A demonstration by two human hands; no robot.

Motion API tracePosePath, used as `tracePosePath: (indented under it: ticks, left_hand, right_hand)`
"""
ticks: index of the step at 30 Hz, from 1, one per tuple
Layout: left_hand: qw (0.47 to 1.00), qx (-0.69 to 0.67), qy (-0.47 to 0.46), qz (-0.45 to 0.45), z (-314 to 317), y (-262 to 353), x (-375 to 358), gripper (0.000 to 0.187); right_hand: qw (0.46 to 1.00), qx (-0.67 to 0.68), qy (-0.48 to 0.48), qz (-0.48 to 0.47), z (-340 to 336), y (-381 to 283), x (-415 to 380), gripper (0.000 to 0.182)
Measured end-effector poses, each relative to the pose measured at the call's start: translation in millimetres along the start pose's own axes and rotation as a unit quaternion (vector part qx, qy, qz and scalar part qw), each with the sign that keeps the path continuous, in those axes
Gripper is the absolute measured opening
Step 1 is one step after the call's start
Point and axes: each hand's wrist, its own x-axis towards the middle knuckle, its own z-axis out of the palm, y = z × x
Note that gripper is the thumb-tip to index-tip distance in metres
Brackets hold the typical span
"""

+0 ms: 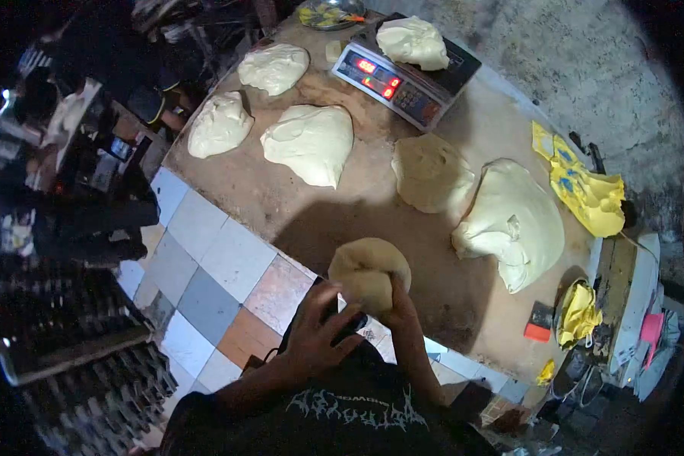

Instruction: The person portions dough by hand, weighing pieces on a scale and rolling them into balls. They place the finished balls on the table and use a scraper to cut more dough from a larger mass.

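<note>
A rounded, folded lump of dough is at the table's near edge, in front of my body. My right hand grips its lower right side. Just left of the lump, my left hand has its fingers spread, with nothing held in them. A flatter dough piece and a large dough mass lie beyond it to the right. Another dough piece lies farther back on the left. More dough rests on a digital scale with red lit digits.
Two dough pieces lie at the back left. Yellow plastic and a red-and-black scraper-like object are at the right. A metal bowl stands at the back. Tiles run along the near edge.
</note>
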Motion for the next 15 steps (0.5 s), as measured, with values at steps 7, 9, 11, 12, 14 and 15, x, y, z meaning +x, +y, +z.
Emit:
tracePosePath:
  ticks: [7,9,11,12,14,15]
  left_hand:
    - [0.991,0.039,-0.123,0.031,123,-168,124,0.038]
    - [0.979,-0.116,-0.141,-0.093,99,-167,171,0.039]
    - [0.929,-0.256,-0.156,-0.216,106,-190,184,0.04]
    - [0.931,-0.294,-0.152,-0.156,139,-221,177,0.043]
    - [0.927,-0.33,-0.146,-0.101,142,-233,183,0.048]
    - [0.847,-0.47,-0.167,-0.184,109,-210,198,0.052]
  right_hand:
    - [0.751,-0.548,0.208,-0.304,42,-16,-18,0.055]
    - [0.421,-0.763,0.299,-0.388,42,-24,-25,0.064]
    - [0.454,-0.752,0.298,-0.374,3,-46,30,0.072]
    - [0.489,-0.735,0.3,-0.362,-26,-54,65,0.08]
    - [0.728,-0.582,0.299,-0.204,-79,-60,112,0.092]
    - [0.723,-0.625,0.214,-0.2,-22,-73,116,0.087]
